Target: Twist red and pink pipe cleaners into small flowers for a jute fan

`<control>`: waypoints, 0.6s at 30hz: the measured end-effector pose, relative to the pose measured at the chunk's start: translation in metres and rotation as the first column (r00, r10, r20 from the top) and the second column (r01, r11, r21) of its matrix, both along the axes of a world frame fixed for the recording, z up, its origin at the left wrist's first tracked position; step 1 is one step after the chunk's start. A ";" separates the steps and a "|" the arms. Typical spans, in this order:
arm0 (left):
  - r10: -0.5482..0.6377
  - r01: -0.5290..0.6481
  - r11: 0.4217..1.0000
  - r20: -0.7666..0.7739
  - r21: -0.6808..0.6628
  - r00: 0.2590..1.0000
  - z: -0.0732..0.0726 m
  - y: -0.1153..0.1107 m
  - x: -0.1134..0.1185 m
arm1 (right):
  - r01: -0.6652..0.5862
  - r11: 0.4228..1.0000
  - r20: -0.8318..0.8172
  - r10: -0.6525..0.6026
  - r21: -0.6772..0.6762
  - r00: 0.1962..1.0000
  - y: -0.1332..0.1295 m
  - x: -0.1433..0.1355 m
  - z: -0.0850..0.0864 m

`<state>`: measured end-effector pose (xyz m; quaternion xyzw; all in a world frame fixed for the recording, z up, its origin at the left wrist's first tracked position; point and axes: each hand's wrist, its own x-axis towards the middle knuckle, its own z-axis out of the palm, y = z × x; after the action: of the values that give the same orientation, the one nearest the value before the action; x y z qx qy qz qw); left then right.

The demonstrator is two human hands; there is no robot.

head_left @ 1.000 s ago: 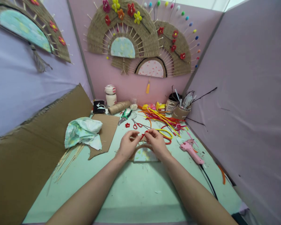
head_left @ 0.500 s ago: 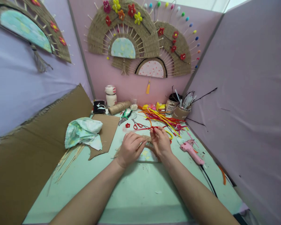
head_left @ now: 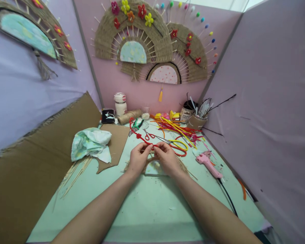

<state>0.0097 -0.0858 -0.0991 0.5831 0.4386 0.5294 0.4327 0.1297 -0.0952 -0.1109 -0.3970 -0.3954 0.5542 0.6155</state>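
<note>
Both hands meet above a small woven fan with a pale green cloth centre, which lies on the table and is partly hidden by them. A red pipe cleaner is pinched between the fingertips of my left hand and my right hand. One end of it reaches up and left, past a small red flower. Another red length curves round behind my right hand, near yellow-handled scissors. Whether that length belongs to the same piece I cannot tell.
Red-handled scissors and green pliers lie behind the hands. A pink glue gun with a black cord is at right. Cardboard, a crumpled cloth and thin sticks lie left. Colourful pipe cleaners are at the back.
My left hand has left the fan's edge and now pinches the red pipe cleaner. My right hand has moved left and down, beside it. The pipe cleaner now stretches to the upper left.
</note>
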 end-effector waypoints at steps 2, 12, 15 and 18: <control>-0.013 0.014 0.999 0.025 -0.034 1.000 0.000 0.000 0.000 | 0.018 0.999 0.100 -0.022 0.041 0.995 0.000 0.001 0.000; -0.003 0.023 0.993 0.171 -0.118 0.985 -0.002 0.001 0.002 | 0.070 0.978 0.447 -0.154 0.199 0.881 -0.003 0.004 -0.001; 0.007 0.043 0.979 0.245 -0.197 0.969 0.000 0.000 0.003 | 0.089 0.963 0.504 -0.212 0.256 0.837 -0.004 0.004 -0.002; 0.012 0.067 0.964 0.295 -0.257 0.955 0.001 0.000 0.005 | 0.092 0.965 0.494 -0.207 0.247 0.844 -0.004 0.004 -0.003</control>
<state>0.0143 -0.0862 -0.0982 0.4413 0.4277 0.5408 0.5743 0.1340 -0.0995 -0.1138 -0.4922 -0.5704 0.3319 0.5677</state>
